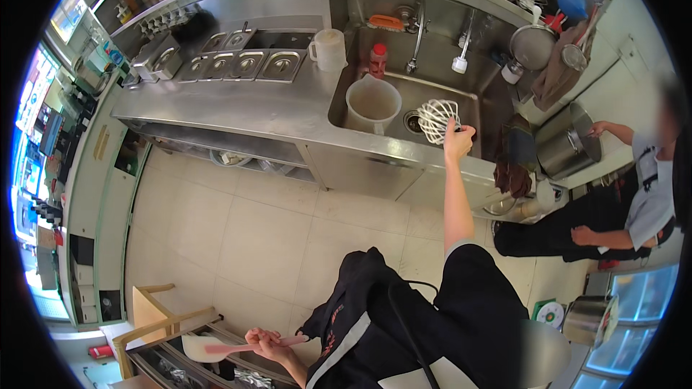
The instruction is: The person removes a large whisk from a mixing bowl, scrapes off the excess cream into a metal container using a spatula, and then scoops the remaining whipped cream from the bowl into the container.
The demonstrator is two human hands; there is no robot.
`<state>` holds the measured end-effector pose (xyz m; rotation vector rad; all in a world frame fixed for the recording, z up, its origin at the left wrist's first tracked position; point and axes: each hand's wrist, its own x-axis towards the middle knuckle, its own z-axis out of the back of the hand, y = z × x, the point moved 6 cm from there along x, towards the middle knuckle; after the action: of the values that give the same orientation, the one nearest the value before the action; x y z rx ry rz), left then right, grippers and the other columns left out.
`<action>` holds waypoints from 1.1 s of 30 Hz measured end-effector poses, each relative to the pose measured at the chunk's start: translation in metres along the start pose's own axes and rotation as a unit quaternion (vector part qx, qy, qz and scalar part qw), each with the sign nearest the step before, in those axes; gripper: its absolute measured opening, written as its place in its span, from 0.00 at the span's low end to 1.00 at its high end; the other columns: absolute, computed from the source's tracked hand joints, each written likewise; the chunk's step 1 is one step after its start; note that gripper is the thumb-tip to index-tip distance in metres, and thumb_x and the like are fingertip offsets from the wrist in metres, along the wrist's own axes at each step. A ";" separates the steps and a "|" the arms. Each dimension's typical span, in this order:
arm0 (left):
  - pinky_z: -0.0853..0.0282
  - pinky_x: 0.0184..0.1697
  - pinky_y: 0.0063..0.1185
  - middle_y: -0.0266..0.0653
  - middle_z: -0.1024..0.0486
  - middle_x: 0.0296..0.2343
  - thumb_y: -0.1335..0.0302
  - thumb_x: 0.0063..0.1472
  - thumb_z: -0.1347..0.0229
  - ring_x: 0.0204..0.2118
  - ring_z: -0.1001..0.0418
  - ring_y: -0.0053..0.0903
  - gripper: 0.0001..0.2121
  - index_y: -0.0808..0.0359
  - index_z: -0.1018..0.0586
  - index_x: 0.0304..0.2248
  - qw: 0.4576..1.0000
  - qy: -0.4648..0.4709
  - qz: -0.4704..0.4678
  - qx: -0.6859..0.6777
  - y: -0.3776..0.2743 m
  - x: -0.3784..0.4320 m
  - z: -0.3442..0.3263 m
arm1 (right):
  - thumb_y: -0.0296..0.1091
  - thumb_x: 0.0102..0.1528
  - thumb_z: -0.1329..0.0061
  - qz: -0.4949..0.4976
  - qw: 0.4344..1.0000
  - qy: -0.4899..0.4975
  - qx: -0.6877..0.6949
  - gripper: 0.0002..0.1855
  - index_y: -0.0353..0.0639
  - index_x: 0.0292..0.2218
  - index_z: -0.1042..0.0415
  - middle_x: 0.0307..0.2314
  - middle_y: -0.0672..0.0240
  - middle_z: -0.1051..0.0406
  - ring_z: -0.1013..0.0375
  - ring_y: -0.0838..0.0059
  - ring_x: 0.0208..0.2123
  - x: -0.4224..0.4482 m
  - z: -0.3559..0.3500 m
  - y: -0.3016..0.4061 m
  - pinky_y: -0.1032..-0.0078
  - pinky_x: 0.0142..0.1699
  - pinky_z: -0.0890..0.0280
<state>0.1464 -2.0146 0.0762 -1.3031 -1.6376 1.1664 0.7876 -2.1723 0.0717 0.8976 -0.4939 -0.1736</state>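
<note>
My right hand (458,141) is closed on a whisk attachment with pale wires (437,120), held over the stainless steel sink (476,113) near its drain. My left hand (270,343) grips the pink handle of a spatula with a white blade (195,348), low at the left of my body. In the sink, left of the whisk, stands a white plastic pitcher (373,101). Behind it is a bottle with a red cap (378,60). A faucet (417,38) rises at the back of the sink, with an orange brush (386,22) to its left.
A translucent jug (328,49) and lidded steel food pans (281,65) sit left of the sink. Strainers (532,46) and dark cloths (516,156) hang at the right. Another person (643,189) stands there, one hand at a large steel pot (567,140). A wooden stool (143,313) is lower left.
</note>
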 end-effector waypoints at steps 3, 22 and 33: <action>0.46 0.13 0.11 0.33 0.39 0.20 0.81 0.44 0.57 0.09 0.48 0.11 0.06 0.66 0.35 0.27 0.999 0.026 0.016 0.038 0.006 -0.011 -0.024 | 0.55 0.42 0.51 -0.043 0.994 0.055 -0.082 0.28 0.39 0.32 0.40 0.27 0.53 0.31 0.32 0.52 0.31 0.026 -0.035 -0.035 0.61 0.36 0.38; 0.43 0.15 0.12 0.31 0.37 0.15 0.84 0.43 0.63 0.11 0.41 0.13 0.09 0.69 0.31 0.23 0.979 -0.182 0.066 0.060 -0.001 -0.100 0.042 | 0.37 0.43 0.54 0.078 0.917 0.221 -0.322 0.09 0.44 0.26 0.26 0.25 0.61 0.28 0.28 0.60 0.30 -0.035 -0.097 -0.025 0.58 0.33 0.37; 0.38 0.26 0.15 0.32 0.35 0.19 0.82 0.47 0.60 0.23 0.36 0.16 0.10 0.70 0.29 0.29 0.976 -0.212 -0.027 0.051 -0.049 -0.074 0.160 | 0.60 0.49 0.62 0.067 0.415 0.891 0.172 0.28 0.37 0.28 0.31 0.20 0.63 0.30 0.30 0.70 0.24 -0.551 -0.021 0.131 0.68 0.35 0.34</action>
<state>-0.0004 -2.1235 0.0705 -0.9832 -1.8661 1.5512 0.3079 -1.8858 -0.0232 0.9300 1.5279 1.0793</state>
